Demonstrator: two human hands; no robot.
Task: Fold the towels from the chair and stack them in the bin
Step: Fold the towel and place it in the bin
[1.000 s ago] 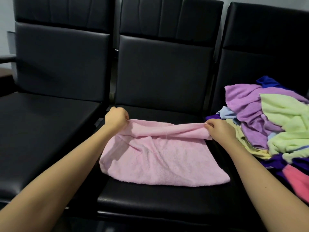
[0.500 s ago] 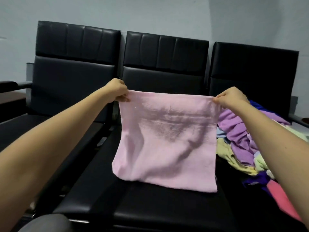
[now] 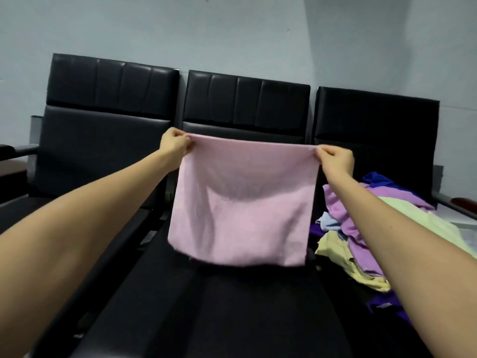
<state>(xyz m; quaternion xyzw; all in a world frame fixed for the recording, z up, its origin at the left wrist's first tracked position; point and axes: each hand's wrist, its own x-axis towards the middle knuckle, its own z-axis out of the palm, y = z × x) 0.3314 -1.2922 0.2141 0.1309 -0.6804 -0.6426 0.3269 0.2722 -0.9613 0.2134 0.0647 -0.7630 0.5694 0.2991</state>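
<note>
left hand [image 3: 173, 145]: arm outstretched, pinches pink towel [image 3: 242, 205] top corner | right hand [image 3: 335, 159]: same, opposite corner | towel hangs

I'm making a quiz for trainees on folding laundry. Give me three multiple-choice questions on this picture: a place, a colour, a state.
1. Which chair holds the pile of towels? A the left one; B the middle one; C the right one.
2. What colour is the held towel? A pink; B green; C white.
3. How is that towel? A lying flat on a seat; B held up, hanging from its top corners; C rolled into a ball.
Answers: 1 C, the pile lies on the right chair. 2 A, it is pink all over. 3 B, the left hand and right hand each pinch a top corner.
</note>
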